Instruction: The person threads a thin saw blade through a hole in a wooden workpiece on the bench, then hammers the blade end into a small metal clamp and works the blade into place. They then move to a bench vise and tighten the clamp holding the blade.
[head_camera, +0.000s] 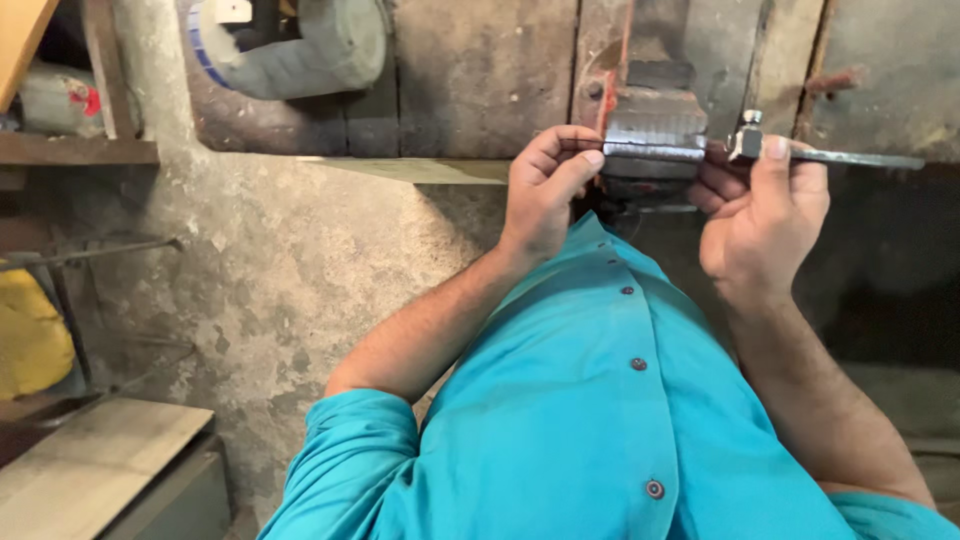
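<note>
A rough concrete floor (290, 270) fills most of the view, stained and cracked, with the person's teal buttoned shirt (590, 420) taking up the lower middle and running off the bottom edge. Along the top sits a dark, worn workbench (470, 80), its upper part cut off by the frame; a grey roll (320, 40) lies on it at the left, only partly in view. At lower left a pale wooden board (95, 460) is cropped by the corner, and a yellow object (30, 335) at the far left is too cut off to identify. The right hand (762, 225) is closed around a flat metal bar (860, 158) that carries a small bolt (748, 135) under the thumb; the bar's right end fades into shadow. The left hand (545, 190) grips the edge of a dark metal block (655, 140), seemingly a vise, where the bar meets it. Whether the block clamps the bar is hidden by the fingers.
</note>
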